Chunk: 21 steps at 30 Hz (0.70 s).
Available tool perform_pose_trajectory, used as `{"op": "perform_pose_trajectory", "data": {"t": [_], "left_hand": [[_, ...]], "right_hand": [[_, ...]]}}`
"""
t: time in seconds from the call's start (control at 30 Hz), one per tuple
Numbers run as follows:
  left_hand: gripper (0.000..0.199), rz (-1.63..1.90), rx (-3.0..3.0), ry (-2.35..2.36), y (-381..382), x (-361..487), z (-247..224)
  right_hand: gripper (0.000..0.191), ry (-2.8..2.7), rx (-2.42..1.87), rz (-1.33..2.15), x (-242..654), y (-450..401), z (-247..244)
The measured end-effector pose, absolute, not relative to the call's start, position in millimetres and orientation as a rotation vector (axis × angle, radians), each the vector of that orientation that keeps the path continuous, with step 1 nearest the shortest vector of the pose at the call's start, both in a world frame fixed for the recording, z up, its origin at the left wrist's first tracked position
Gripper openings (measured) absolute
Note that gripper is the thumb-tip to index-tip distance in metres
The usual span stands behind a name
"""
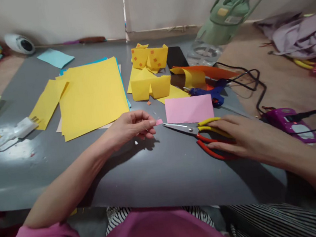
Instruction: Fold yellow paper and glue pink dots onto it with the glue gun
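Note:
Between thumb and fingertips, my left hand pinches a tiny pink paper piece. My right hand is around the handles of scissors with red and yellow grips; the blades look nearly closed, and their tip is at the pink piece. Just above the blades lies a pink paper rectangle. Behind it stand a plain yellow folded paper shape and a yellow one with orange squares. A small orange scrap lies in front of them.
Yellow sheets are stacked at the left, beside a white plug. A blue glue gun, orange paper and a black cable lie at the right, near a purple power box. A green bottle stands behind.

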State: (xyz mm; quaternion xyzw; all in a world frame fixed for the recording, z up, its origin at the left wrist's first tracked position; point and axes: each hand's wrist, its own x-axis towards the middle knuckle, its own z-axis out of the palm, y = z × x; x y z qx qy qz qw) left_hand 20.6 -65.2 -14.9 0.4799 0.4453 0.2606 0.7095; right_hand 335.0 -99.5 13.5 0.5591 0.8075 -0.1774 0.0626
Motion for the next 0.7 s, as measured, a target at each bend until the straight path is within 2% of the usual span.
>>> {"op": "perform_pose_trajectory", "data": {"t": [0.1, 0.27, 0.43, 0.7], "left_hand": [[0.03, 0.594, 1.107, 0.962, -68, 23, -12], [0.029, 0.545, 1.188, 0.9, -73, 26, -10], [0.026, 0.52, 1.261, 0.887, -74, 26, -13], [0.026, 0.477, 1.279, 0.897, -74, 24, -11]], "right_hand": [[0.048, 2.617, 1.831, -0.546, 313, -95, 26], [0.041, 2.771, 1.769, -1.118, 254, -86, 33], [0.045, 2.624, 1.759, -1.462, 234, -77, 23], [0.047, 2.635, 1.646, -1.576, 237, -72, 20]]}}
